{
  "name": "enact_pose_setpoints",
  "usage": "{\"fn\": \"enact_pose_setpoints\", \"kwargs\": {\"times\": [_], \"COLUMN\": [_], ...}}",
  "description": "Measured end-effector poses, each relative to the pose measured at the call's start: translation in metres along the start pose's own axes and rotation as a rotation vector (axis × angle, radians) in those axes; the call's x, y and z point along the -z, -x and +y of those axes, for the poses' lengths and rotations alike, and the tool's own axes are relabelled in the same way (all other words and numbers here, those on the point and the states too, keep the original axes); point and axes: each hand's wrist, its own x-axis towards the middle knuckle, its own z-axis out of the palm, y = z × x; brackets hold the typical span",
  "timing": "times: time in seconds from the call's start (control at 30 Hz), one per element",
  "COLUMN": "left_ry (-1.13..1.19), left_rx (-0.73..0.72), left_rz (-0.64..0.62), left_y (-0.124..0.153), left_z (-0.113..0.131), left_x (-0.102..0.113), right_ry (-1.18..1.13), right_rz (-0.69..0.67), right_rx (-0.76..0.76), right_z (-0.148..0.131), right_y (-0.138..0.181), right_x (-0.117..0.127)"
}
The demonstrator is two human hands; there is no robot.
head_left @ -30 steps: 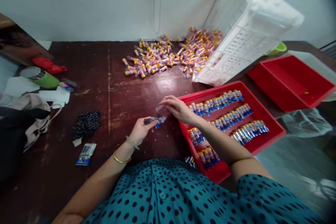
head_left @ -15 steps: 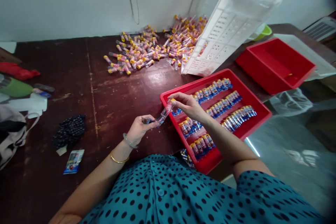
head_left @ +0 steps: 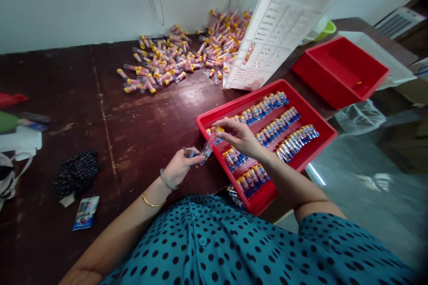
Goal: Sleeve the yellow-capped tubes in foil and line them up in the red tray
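Observation:
My left hand (head_left: 179, 167), with a green bangle and a gold bracelet at the wrist, grips several small printed plastic wrappers (head_left: 194, 153) between thumb and fingers. My right hand (head_left: 242, 139) pinches a clear tube (head_left: 211, 140) by its yellow-capped end. The tube's lower end meets the wrappers at the left fingertips; how far it sits inside one I cannot tell. Under the right hand and forearm lies a shallow red tray (head_left: 240, 106), partly hidden by them. Rows of wrapped tubes (head_left: 280, 128) with yellow caps and blue lower ends fill parts of it.
Loose yellow-capped tubes (head_left: 170, 62) are heaped against the wall. A white slatted basket (head_left: 264, 40) leans beside them. Behind the tray stands a deeper red bin (head_left: 321, 82). On the left are a dark patterned cloth (head_left: 76, 173) and a blue-and-white packet (head_left: 86, 213).
The view has shifted, so the table and tray appear slightly further left and higher. Both hands keep their hold; the tube's lower end remains at the wrappers.

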Motion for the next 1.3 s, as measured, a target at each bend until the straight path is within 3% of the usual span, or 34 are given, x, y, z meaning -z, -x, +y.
{"fn": "enact_pose_setpoints", "kwargs": {"times": [0.2, 0.37, 0.47, 0.63, 0.8, 0.97, 1.1, 1.3], "left_ry": [0.018, 0.003, 0.036, 0.022, 0.019, 0.013, 0.107, 0.136], "left_rx": [0.044, 0.043, 0.081, 0.082, 0.085, 0.026, 0.073, 0.094], "left_rz": [0.000, -0.032, -0.064, -0.101, -0.123, -0.107, -0.141, -0.146], "left_y": [-0.002, -0.001, 0.001, 0.000, -0.002, 0.003, 0.011, 0.013], "left_z": [-0.009, -0.004, -0.002, -0.006, -0.010, -0.006, -0.003, -0.002], "left_x": [-0.006, -0.004, -0.005, -0.009, -0.015, -0.027, -0.038, -0.050], "right_ry": [-0.305, -0.365, -0.331, -0.100, -0.099, 0.140, 0.241, 0.211], "right_rz": [0.140, 0.038, -0.001, 0.082, 0.054, 0.193, 0.306, 0.313], "right_rx": [-0.100, -0.216, -0.186, -0.086, -0.106, -0.078, -0.072, -0.053], "right_z": [0.000, 0.003, 0.006, 0.010, 0.008, 0.008, 0.010, 0.010], "right_y": [0.000, -0.002, 0.000, 0.010, 0.024, 0.039, 0.057, 0.075], "right_x": [0.008, 0.012, 0.008, 0.006, 0.006, -0.004, -0.015, -0.026]}}
